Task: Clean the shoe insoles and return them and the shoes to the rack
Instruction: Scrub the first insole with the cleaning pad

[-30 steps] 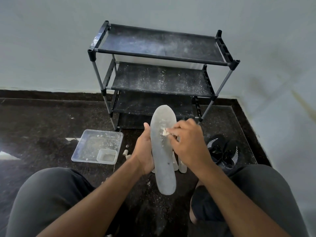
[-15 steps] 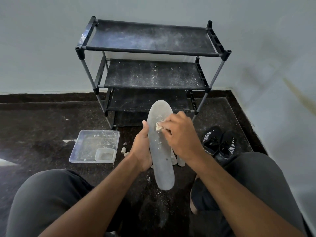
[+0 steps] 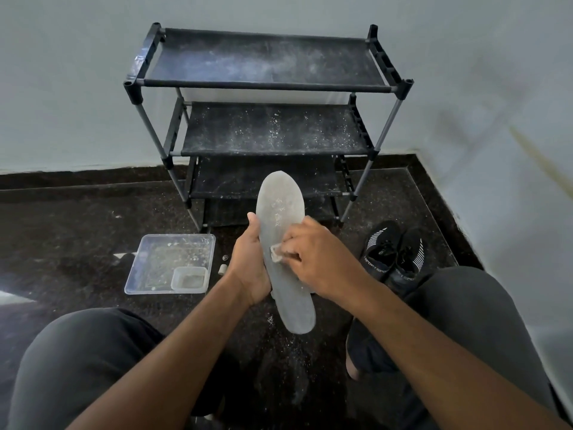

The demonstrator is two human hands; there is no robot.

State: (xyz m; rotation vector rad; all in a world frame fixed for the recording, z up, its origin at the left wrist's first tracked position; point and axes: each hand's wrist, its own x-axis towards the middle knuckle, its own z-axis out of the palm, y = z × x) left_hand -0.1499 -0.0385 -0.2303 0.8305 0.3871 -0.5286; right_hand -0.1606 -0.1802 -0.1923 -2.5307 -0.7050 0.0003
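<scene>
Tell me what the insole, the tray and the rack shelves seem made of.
Insole: matte grey foam, probably; thin, speckled with white residue. Tray: clear glossy plastic; the floor shows through it. Rack shelves: black woven fabric, apparently, stretched between bars, dusted white.

The insole (image 3: 280,231) is standing up directly before the shoe rack (image 3: 266,85), blocking the near approach to its lower shelves. The left hand (image 3: 249,268) is filling the gap on the insole's left edge, and the right hand (image 3: 316,262) is covering its right side, pressing a small cloth (image 3: 276,252) against it. Left of the hands, a clear plastic tray (image 3: 148,259) is occupying the floor, with a small container (image 3: 189,278) sitting in its near right corner. On the right, a pair of black shoes (image 3: 393,256) is lying between the rack's leg and the right knee. The rack's top two shelves are lying open to reach from above.
</scene>
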